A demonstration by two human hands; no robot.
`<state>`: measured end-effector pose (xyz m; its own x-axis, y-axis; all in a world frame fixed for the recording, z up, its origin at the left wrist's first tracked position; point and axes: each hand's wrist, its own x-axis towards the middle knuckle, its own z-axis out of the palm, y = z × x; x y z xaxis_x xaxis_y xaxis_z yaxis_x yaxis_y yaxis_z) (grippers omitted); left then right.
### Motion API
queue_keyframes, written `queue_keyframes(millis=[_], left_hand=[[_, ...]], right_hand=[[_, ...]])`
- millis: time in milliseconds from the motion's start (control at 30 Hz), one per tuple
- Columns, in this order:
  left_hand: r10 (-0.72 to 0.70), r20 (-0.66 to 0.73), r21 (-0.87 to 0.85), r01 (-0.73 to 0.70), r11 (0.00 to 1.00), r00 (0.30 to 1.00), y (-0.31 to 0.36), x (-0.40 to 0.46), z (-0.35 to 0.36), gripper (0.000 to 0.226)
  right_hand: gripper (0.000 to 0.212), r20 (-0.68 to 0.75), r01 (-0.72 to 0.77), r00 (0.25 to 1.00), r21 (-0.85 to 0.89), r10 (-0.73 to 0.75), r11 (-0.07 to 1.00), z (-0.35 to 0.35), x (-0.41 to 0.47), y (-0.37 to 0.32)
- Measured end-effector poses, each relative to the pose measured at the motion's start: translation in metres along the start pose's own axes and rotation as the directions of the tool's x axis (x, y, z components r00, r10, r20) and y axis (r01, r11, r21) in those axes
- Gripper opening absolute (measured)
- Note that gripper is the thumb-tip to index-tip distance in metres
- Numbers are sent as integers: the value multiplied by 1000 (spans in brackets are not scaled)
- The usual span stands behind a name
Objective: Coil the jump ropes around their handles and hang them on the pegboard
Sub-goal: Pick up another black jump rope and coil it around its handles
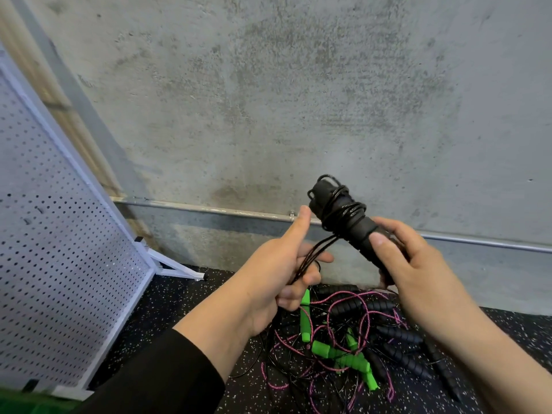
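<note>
Right hand (418, 264) curls round the lower end of the black handles (352, 222), held up in front of the concrete wall (268, 85); thin black cord (343, 204) is wound loosely over the upper half. Left hand (286, 264) grips a bundle of cord strands, thumb up. Cord looks light, limp and springy, so loops may slip off unless kept taut. The foam-looking handles give the firm grip. More ropes (343, 339) lie tangled on the floor; pegboard (59, 234) stands to the left.

R hand (418, 264) grips black handles (352, 222), cord half-wound; L hand (283, 264) pinches cord strands (313, 253).
</note>
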<state>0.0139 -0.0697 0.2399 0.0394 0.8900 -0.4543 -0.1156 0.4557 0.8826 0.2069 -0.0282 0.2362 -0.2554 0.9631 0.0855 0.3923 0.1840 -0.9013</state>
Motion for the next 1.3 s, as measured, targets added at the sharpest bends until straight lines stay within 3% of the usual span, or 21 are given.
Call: queue_keyframes(millis=[133,233,333,533,600,700,767,867,933,1033,1133,1233,1300], left_hand=[[2,6,-17,-2,1000,1000,-1,1,3,91],[48,3,-45,-48,998,999,-1,1,6,65],[73,-33,-60,-75,995,997,-2,2,5,60],[83,-36,-96,-86,992,996,-4,4,4,52],[81,-27,-114,-83,990,996,-4,5,3,52],[80,-10,-136,-80,987,997,-3,3,3,44],[99,12,-153,-96,984,995,-1,0,6,41],[116,4,-173,-114,978,993,0,0,5,37],[110,14,-170,-106,980,994,0,0,4,37],[107,38,-177,-98,979,994,2,-1,2,42],[94,62,-170,-82,982,994,2,1,0,67],[68,63,-146,-58,988,996,0,3,-1,75],[55,72,-132,-45,990,996,-1,3,-1,77]], right_hand=[[37,52,5,999,-152,3,988,2,-2,6],[52,56,77,996,-240,-66,968,7,-3,8],[61,52,107,994,-292,-96,950,13,-6,8],[62,77,159,987,-368,-140,916,13,-9,6],[51,75,133,990,-293,-116,947,11,-10,1],[35,16,-58,998,116,57,992,7,-8,-7],[50,196,-331,942,401,273,854,4,-7,-8],[63,559,-618,762,475,328,627,-1,-8,-7],[61,637,-652,718,475,281,592,-3,-8,-3],[53,550,-555,805,570,220,606,0,-5,1],[36,352,-375,916,578,193,725,7,-6,1],[26,167,-231,970,404,177,885,10,-8,-5],[22,44,-132,991,191,126,973,8,-8,-7]])
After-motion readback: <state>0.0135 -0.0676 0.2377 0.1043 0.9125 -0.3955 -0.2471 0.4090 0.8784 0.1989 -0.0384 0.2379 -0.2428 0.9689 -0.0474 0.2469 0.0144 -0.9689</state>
